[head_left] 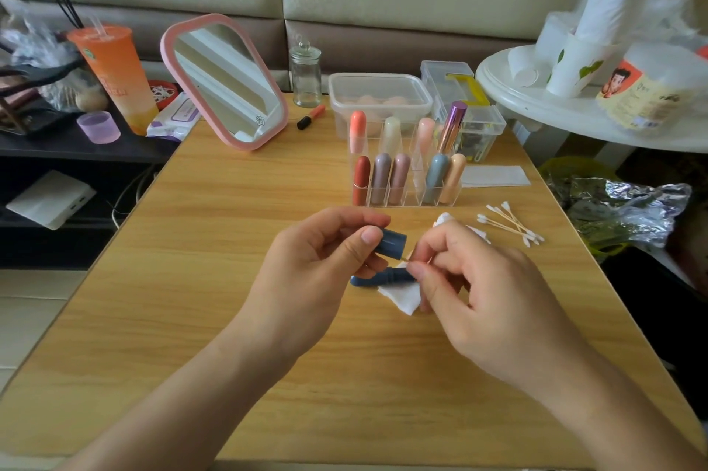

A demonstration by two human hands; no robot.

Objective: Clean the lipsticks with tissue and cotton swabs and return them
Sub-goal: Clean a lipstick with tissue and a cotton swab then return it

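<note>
Left hand (322,260) has its fingers (369,235) clamped on the blue lipstick piece (392,241), thumb on top, with the open end facing right. It's held just above the worktop (230,241), in front of the clear rack (406,200) where the other lipsticks stand.

Right hand (479,286) pinches a cotton swab (415,262) between thumb and forefinger right at that opening, with the other fingers loosely curled. The matching blue half (377,278) lies just below, partly on a tissue square (400,300). I can't tell whether the left hand's lower fingers are touching it.

My take on handling:
- The blue piece looks like smooth hard plastic, light and a bit slippery. It's round, so it'll roll if set down on its side.
- Hold it around the barrel, back from the mouth, so the swab has room.
- The swab's stick is thin and will bend, so pinching close to the tip (like now) gives better control.
- The lipstick itself would be soft and smeary, so use light pressure only.
- The tissue is limp and will slide unless something pins it.

Spare swabs (509,223) sit to the right, near the rack.
</note>
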